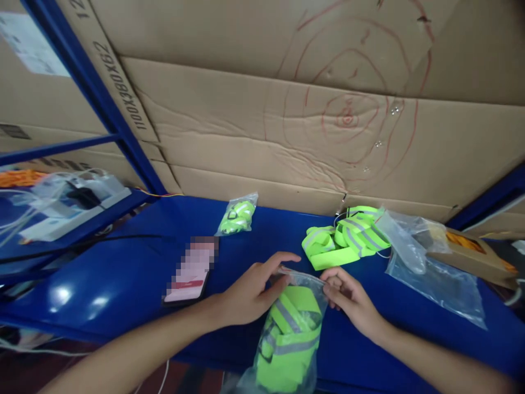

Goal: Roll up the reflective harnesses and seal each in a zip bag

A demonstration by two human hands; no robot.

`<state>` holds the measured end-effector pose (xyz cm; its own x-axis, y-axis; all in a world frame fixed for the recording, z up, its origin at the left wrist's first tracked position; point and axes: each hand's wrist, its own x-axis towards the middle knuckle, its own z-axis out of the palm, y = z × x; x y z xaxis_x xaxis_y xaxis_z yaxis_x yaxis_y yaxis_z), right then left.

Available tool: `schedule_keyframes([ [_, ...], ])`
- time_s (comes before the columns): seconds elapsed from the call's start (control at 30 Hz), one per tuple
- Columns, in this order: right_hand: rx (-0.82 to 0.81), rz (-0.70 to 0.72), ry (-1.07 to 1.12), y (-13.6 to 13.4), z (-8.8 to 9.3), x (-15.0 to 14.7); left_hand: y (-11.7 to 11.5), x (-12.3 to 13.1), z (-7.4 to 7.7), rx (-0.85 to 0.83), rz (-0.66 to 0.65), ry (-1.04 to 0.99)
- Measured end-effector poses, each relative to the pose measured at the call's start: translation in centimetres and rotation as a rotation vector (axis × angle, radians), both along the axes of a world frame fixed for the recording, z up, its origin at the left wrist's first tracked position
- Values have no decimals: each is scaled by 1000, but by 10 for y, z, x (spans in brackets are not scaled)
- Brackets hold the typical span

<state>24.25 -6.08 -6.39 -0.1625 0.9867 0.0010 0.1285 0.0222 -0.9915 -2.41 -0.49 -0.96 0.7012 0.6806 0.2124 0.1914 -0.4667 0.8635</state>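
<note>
Between my hands is a clear zip bag (290, 334) with a folded neon-yellow reflective strap (301, 306) inside, its grey stripes showing through the plastic. My left hand (256, 290) grips the bag's top left corner between thumb and fingers, with the index finger stretched out. At the top right corner, my right hand (348, 298) pinches the bag's edge, fingers curled. Just beyond the hands lies a loose heap of neon-yellow reflective straps (353, 235). Farther back on the blue shelf (262, 246) rests another small bag of neon strap (238, 215).
A phone (191, 273) lies left of my left hand. Empty clear bags (438, 284) and an open cardboard box (471, 246) are at the right. A power strip (77, 208) with cables sits at the left. Cardboard (246, 109) with red drawn rings stands behind.
</note>
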Motion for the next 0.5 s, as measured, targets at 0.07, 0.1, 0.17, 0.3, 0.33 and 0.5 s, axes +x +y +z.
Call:
schedule_keyframes([
  [0.07, 2, 23, -14, 0, 1, 3, 1, 0, 2, 8, -13, 55],
  [0.1, 1, 36, -22, 0, 0, 4, 2, 0, 1, -8, -21, 73],
  [0.17, -14, 52, -29, 1, -1, 8, 6, 1, -4, -94, -42, 77],
  [0.3, -61, 49, 6, 5, -4, 11, 16, 4, -16, -428, -26, -49],
  [0.33, -63, 44, 17, 7, -5, 11, 18, 5, -17, -519, 1, -81],
  [0.5, -52, 53, 55, 9, -1, 11, 21, 10, -21, -903, 163, -187],
])
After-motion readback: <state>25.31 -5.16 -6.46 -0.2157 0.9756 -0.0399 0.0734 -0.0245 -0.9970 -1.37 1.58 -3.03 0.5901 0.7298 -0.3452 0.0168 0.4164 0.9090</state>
